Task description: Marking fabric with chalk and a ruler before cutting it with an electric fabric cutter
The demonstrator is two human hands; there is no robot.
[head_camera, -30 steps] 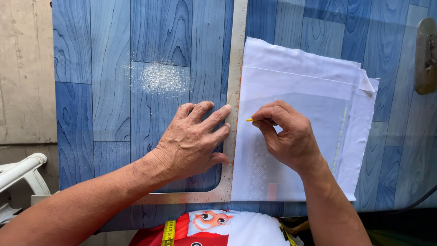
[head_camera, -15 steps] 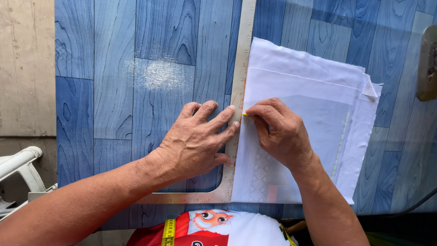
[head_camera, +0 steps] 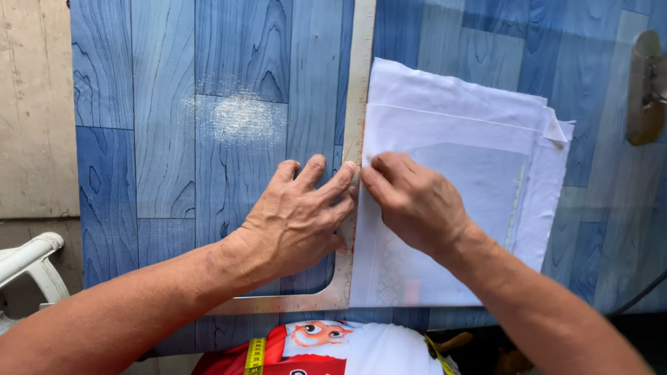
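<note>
Two hands, left hand [head_camera: 295, 219] on square ruler [head_camera: 354, 125], white fabric [head_camera: 458, 160]

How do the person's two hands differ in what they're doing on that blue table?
The left hand lies flat with fingers spread, pressing on the metal L-shaped ruler; the right hand is bunched, fingertips pinched together at the ruler's edge. The left hand rests over ruler and blue table; the right hand lies on the folded white fabric. Both meet at the ruler's long arm.
</note>
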